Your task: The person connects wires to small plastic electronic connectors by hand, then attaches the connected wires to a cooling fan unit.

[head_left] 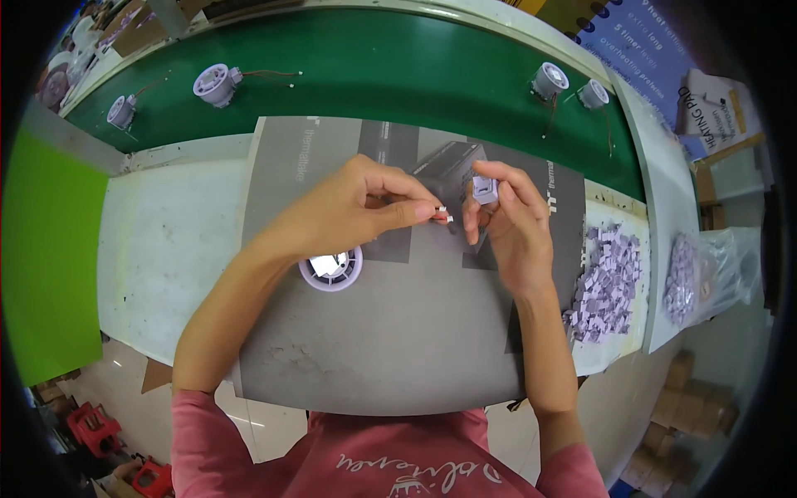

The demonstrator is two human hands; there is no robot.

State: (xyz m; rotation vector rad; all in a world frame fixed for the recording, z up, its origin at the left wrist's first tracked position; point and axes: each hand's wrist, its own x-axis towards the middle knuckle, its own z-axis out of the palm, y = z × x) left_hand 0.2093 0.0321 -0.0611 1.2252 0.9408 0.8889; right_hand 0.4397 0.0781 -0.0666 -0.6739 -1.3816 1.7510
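Over the grey printed mat (pixel 390 340), my left hand (pixel 365 207) pinches thin wires that end in small white connectors (pixel 447 216). My right hand (pixel 519 220) grips a small lavender plastic housing (pixel 484 190) between thumb and fingers, with an opening on the side that shows. The connectors and the housing are a short gap apart. Below my left hand a round lavender fan unit (pixel 334 269) with a shiny silver centre rests on the mat. My left hand and wrist cover its upper part.
A heap of small lavender pieces (pixel 608 286) lies on the white tabletop right of the mat. Similar round units (pixel 216 85) with wires stand on the green belt (pixel 398 75) at the back. A clear plastic bag (pixel 718 266) of lavender parts sits at the right.
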